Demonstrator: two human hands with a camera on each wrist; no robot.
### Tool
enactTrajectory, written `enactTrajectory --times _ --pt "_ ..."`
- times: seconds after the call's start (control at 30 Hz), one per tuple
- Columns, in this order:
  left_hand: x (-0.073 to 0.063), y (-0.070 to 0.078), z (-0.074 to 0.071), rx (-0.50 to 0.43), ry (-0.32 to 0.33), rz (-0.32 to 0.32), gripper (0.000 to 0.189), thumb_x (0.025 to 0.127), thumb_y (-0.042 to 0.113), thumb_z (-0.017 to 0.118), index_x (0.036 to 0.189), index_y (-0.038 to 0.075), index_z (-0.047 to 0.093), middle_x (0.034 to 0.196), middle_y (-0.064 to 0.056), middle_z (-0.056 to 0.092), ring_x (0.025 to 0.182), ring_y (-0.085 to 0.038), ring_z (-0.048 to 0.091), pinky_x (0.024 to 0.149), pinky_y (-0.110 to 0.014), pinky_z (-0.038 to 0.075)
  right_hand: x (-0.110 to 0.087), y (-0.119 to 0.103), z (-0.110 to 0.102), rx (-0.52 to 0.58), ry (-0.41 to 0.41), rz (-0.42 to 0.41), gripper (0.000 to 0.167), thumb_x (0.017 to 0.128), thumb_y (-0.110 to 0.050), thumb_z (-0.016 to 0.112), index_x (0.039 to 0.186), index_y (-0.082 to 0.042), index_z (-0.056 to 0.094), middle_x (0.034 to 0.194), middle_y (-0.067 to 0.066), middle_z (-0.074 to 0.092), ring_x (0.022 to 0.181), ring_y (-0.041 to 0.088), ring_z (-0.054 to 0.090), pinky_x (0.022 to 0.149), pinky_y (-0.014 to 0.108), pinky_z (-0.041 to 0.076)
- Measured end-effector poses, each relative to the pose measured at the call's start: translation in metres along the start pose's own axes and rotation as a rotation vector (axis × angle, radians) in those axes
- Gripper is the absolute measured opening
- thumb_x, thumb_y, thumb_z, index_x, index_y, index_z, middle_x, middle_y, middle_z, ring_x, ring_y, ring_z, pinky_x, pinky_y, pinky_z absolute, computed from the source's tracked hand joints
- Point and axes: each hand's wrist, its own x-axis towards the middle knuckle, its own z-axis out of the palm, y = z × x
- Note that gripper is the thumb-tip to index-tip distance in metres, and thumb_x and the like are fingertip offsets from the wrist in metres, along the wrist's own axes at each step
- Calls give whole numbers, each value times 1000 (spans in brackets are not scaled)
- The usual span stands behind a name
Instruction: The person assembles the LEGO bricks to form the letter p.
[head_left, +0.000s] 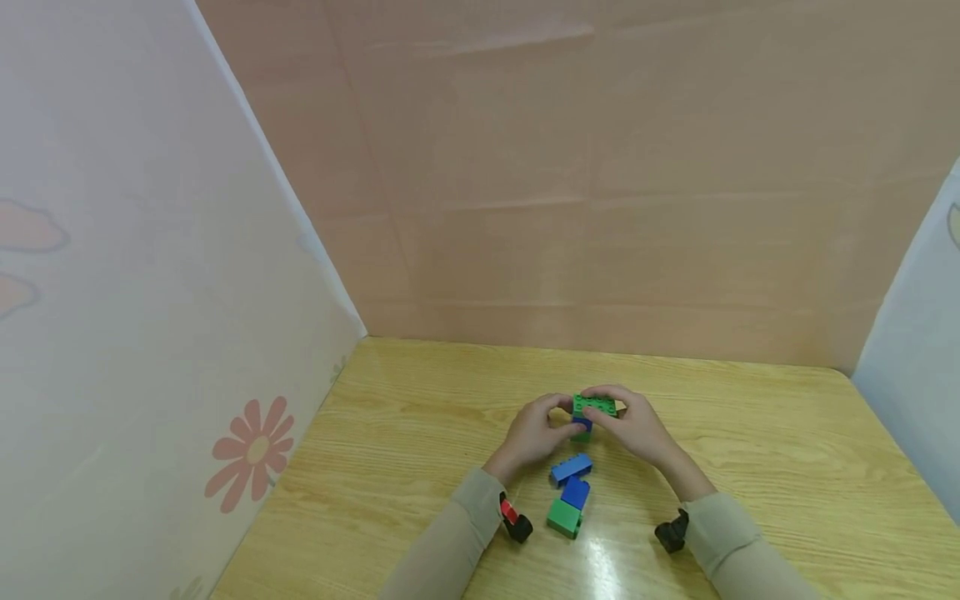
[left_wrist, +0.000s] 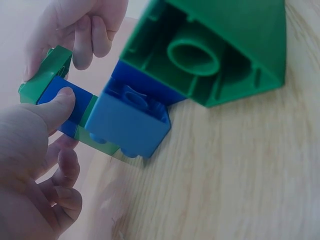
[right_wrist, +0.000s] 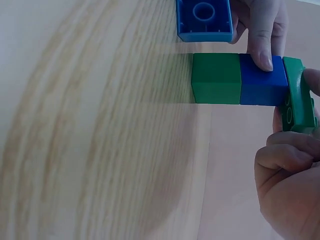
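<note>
A short stack of toy building bricks stands upright on the table: a green brick (right_wrist: pixel 216 77) at the bottom, a dark blue brick (right_wrist: pixel 261 90) in the middle and a longer green brick (head_left: pixel 596 406) on top. My left hand (head_left: pixel 534 433) pinches the dark blue brick between thumb and fingers. From the other side, my right hand (head_left: pixel 636 427) grips the top green brick, which overhangs the stack to the right. Its studs face up between the thumb and fingers.
Closer to me lie a light blue brick (head_left: pixel 572 469), another dark blue brick (head_left: pixel 576 492) and a large green brick (head_left: pixel 563 518), bunched together on the wooden table (head_left: pixel 420 417). White panels (head_left: pixel 150 208) flank the table, and a tan sheet (head_left: pixel 600 250) hangs behind it.
</note>
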Motion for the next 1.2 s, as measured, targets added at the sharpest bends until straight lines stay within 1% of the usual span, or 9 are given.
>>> enactTrajectory --times 0.23,0.43,0.53,0.6,0.67,0.83,0.93,1.03,1.2 --pt "0 1 0 8 -4 -12 28 96 41 76 121 31 70 118 16 65 65 -6 58 60 -25 51 1 0 2 -10 1 13 32 101 -31 71 129 -15 71 134 10 63 117 31 60 81 34 56" --pt "1 0 -1 14 -3 -7 28 96 41 76 121 31 70 118 16 64 65 -6 58 59 -25 51 2 0 2 1 -1 7 31 102 -29 71 128 -13 71 134 12 63 117 32 59 81 34 56" --pt "0 0 -2 6 -5 -2 27 96 41 76 120 30 70 119 15 65 66 -6 58 60 -25 51 2 1 3 2 -1 10 31 101 -29 72 128 -14 72 133 11 64 116 32 60 78 33 56" --pt "-1 1 -3 -1 -5 -4 27 96 40 76 120 29 70 119 15 65 69 -5 59 62 -25 51 3 2 4 9 0 13 31 101 -29 72 128 -14 72 133 10 65 116 31 60 78 33 55" --pt "-2 1 -3 -7 -5 -11 27 96 40 76 120 28 70 118 15 65 68 -5 58 61 -24 51 3 3 5 19 -1 17 31 101 -29 72 128 -14 72 133 9 65 116 31 60 79 33 55" --pt "-3 2 -1 -21 5 -33 25 95 40 77 117 30 69 117 16 64 61 -7 55 56 -25 49 2 3 5 20 -3 26 31 100 -29 73 128 -15 72 134 9 64 118 32 60 78 34 54" --pt "-3 1 1 -37 5 -38 23 94 41 78 113 32 69 117 16 65 59 -7 54 55 -26 48 0 2 4 10 0 37 31 100 -30 73 128 -15 72 136 10 64 120 34 59 80 36 53" --pt "-3 -1 3 -44 3 -33 23 94 41 77 113 32 69 117 16 64 55 -8 53 53 -25 48 -2 2 4 4 6 36 32 101 -30 72 129 -15 71 137 10 64 122 34 59 84 38 54" --pt "-1 -2 4 -48 10 -11 23 95 41 77 114 31 69 116 16 64 51 -8 50 49 -25 45 -2 1 3 29 11 25 33 102 -29 70 131 -13 70 137 11 64 122 34 58 84 38 54"
